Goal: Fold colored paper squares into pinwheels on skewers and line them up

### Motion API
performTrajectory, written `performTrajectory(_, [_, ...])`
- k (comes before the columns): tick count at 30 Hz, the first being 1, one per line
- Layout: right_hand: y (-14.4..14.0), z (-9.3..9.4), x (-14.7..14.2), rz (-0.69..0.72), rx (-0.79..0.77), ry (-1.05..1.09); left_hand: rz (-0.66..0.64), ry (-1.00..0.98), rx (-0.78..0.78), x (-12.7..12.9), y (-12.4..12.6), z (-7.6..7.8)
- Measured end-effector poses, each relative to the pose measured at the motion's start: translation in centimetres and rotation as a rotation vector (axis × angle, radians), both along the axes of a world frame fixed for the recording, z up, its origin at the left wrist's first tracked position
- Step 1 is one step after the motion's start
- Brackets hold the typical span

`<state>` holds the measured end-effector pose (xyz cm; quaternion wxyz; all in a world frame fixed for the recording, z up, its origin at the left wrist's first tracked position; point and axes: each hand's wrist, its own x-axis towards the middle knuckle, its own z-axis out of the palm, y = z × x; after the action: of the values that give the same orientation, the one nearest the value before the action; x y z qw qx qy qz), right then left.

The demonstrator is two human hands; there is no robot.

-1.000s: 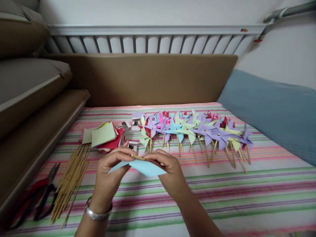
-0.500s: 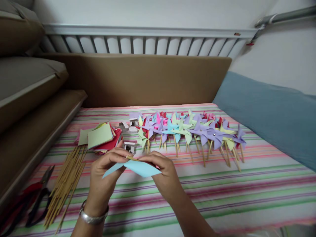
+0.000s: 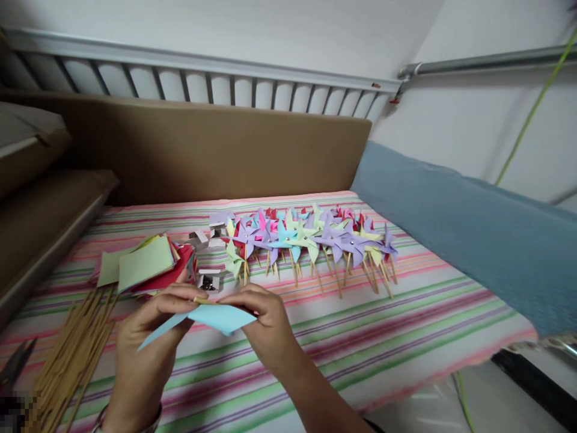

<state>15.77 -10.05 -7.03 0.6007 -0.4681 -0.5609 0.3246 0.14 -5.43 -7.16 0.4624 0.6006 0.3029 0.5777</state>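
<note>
Between my two hands is a light blue paper pinwheel (image 3: 220, 316), its blades hanging down on either side. The end of a wooden stick (image 3: 204, 300) shows along its top edge. My left hand (image 3: 151, 334) pinches the pinwheel and stick end from the left, the thumb hidden under the paper. From the right, my right hand (image 3: 264, 313) has its fingers closed at the stick and a blade. Most of the stick is hidden by the paper and my right hand. Just beyond my fingers stands a small open box (image 3: 210, 281) of dark metal fasteners.
Finished pinwheels (image 3: 311, 237) on sticks lie in a group beyond my hands. Coloured paper squares (image 3: 146, 264) are piled to the left, above a bundle of loose sticks (image 3: 74, 346). Scissors (image 3: 15, 364) lie at the left edge. The striped cloth (image 3: 383, 343) ends at the right.
My view has swung to the right, so everything appears shifted left. Both hands keep hold of the blue pinwheel in much the same pose.
</note>
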Motion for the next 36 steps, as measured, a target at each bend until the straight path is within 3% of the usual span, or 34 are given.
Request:
performTrajectory(9, [0.0, 0.2, 0.2, 0.057, -0.083, -0.102, -0.003, -0.021, -0.125, -0.4, 0.8, -0.8])
performTrajectory(13, [0.4, -0.9, 0.9, 0.088, -0.205, -0.148, 0.094, -0.085, -0.229, -0.5, 1.6, -0.6])
performTrajectory(16, [0.7, -2.3, 1.5, 0.021, -0.279, -0.270, 0.150, -0.132, -0.297, -0.4, 2.1, -0.4])
performTrajectory(21, [1.2, -3.8, 1.8, -0.039, -0.254, -0.370, 0.160, -0.095, -0.351, 0.3, 2.1, -0.3])
performTrajectory(25, [1.5, -4.4, 2.9, -0.098, -0.311, -0.330, 0.214, -0.043, -0.286, 0.6, 1.7, 0.3])
performTrajectory(29, [2.0, -5.3, 5.2, -0.219, -0.466, -0.178, 0.274, -0.056, -0.255, 0.3, 1.7, 0.6])
performTrajectory(36, [3.2, -7.1, 7.5, -0.357, -0.524, -0.180, 0.213, -0.044, -0.294, 0.3, 1.9, -0.1])
